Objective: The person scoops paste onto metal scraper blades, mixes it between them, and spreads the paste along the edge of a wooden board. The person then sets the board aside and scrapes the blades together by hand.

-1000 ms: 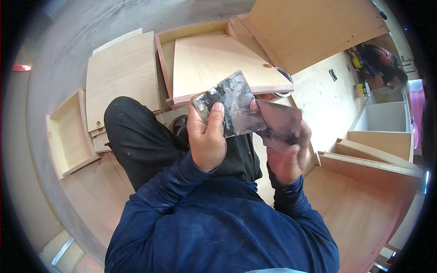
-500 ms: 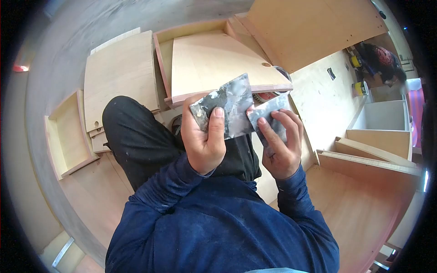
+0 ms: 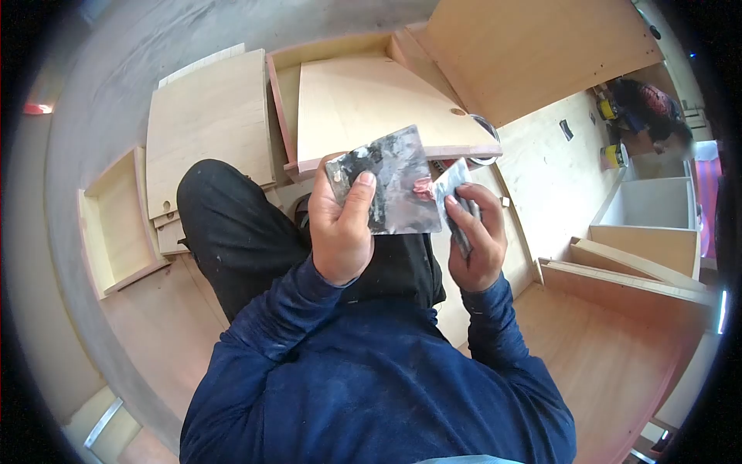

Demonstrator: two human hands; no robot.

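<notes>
Pink paste (image 3: pixel 423 188) on a smeared plate (image 3: pixel 396 189)
From here I see the left hand (image 3: pixel 342 232) clasping that plate by its left side, while the right hand (image 3: pixel 479 241) pinches a smaller, tilted plate (image 3: pixel 450 178) just right of the paste.

Board (image 3: pixel 363 107): blocks me beyond the plate (image 3: pixel 396 193).
Knee (image 3: pixel 220 195): bars me left of the plate.
Open air: right of the plate, past my blade (image 3: pixel 450 182).

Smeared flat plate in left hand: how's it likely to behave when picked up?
The plate is probably stiff: gripped near one side by the left hand, it shows no clear sag. It looks thin, so likely light. The pink smear, if wet, might make it slippery there.
</notes>
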